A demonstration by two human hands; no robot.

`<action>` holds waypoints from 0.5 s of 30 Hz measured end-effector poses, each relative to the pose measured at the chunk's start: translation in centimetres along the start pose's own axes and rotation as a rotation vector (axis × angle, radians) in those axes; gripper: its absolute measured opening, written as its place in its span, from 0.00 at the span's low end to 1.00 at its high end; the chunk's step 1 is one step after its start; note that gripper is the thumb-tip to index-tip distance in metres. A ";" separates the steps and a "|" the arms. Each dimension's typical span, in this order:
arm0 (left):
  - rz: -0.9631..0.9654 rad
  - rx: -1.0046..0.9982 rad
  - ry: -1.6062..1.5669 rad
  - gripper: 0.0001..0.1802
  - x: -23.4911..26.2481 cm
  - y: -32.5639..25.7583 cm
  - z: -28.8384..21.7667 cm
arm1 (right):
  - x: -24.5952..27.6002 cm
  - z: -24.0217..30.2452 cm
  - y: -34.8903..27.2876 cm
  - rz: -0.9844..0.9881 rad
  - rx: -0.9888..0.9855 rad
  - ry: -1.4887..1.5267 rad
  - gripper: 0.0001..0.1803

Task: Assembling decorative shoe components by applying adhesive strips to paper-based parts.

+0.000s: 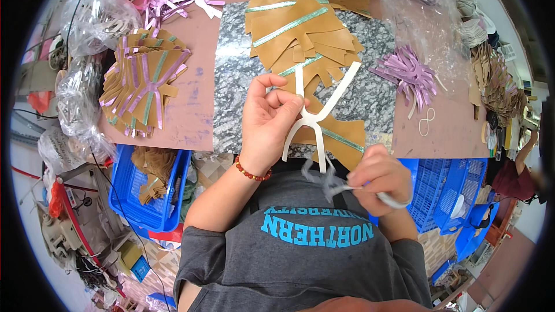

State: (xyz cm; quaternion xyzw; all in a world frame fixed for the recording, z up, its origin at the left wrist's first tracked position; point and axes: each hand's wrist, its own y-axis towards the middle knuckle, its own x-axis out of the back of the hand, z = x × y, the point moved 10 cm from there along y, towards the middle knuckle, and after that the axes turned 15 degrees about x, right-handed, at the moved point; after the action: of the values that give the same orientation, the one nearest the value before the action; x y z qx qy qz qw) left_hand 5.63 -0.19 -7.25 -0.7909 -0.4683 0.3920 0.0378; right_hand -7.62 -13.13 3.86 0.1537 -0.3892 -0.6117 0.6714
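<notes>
Left grip (267,117): I have it pinched, thumb against fingers, on the white four-armed piece (310,119) near its upper left arm. The piece is held up in front of the granite slab (236,75) on the bench (445,133). Two arms point away from the wearer, two toward the wearer. From this angle I cannot tell whether any arm touches the tan panels (298,26) behind it.

Right grip (378,178): closed on a translucent strip (329,184), with the hand and strip both blurred. The strip trails close to the lower right arm of the white piece; I cannot confirm contact. A pale item lies by the palm; its nature is unclear.

Fault conditions, in my judgement:

1. Twisting or stretching. Cause: a sharp pull by the right grip if the strip is joined to the piece, which is pinched at one point only.
2. Arms folding onto each other. Cause: narrow, apparently limp arms hanging unsupported.
3. Snagging. Cause: the loose strip curling back onto the white piece.
4. Disturbed panels. Cause: lowering the left grip into the overlapping layers, whose edges lie uneven.
</notes>
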 end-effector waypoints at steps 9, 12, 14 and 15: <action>-0.004 0.026 0.045 0.18 -1.3 -0.7 1.3 | -2.1 -8.2 -4.3 -0.296 -0.724 0.295 0.21; 0.016 0.046 0.040 0.18 -1.3 -0.7 2.1 | -3.0 -8.4 -4.4 -0.329 -0.761 0.384 0.20; 0.043 0.089 0.039 0.18 -1.3 -0.6 2.6 | -2.8 -8.4 -4.5 -0.366 -0.734 0.374 0.18; 0.043 0.090 0.039 0.18 -1.3 -0.6 2.5 | -2.9 -8.4 -4.3 -0.366 -0.736 0.374 0.18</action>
State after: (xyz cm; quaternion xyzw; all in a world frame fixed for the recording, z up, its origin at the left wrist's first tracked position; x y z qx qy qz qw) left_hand 3.24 -1.61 -8.01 -0.8057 -0.4325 0.3980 0.0739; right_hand -4.53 -13.60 -5.53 0.0789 0.0155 -0.7797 0.6209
